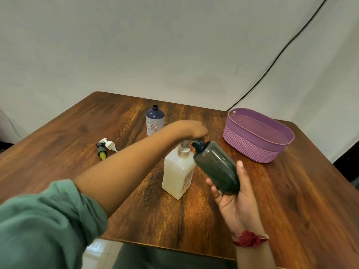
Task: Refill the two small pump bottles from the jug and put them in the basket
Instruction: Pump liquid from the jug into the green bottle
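Head view: the right hand (236, 193) holds the dark bottle (215, 166) low on its body, fingers (212, 188) wrapped round it. Its open neck is tilted just beside the pump (184, 147) of the jug (177, 171), which stands on the surface (291, 191). The bottle looks like smooth, light plastic, likely slippery once soapy. The left hand (191, 131) covers the pump; whether gripping or pressing, I cannot tell.

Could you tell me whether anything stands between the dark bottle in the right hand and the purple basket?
Nothing visible does. The dark bottle is gripped by the right hand, neck tilted toward the jug; the purple basket sits beyond it to the right, with only bare table between.
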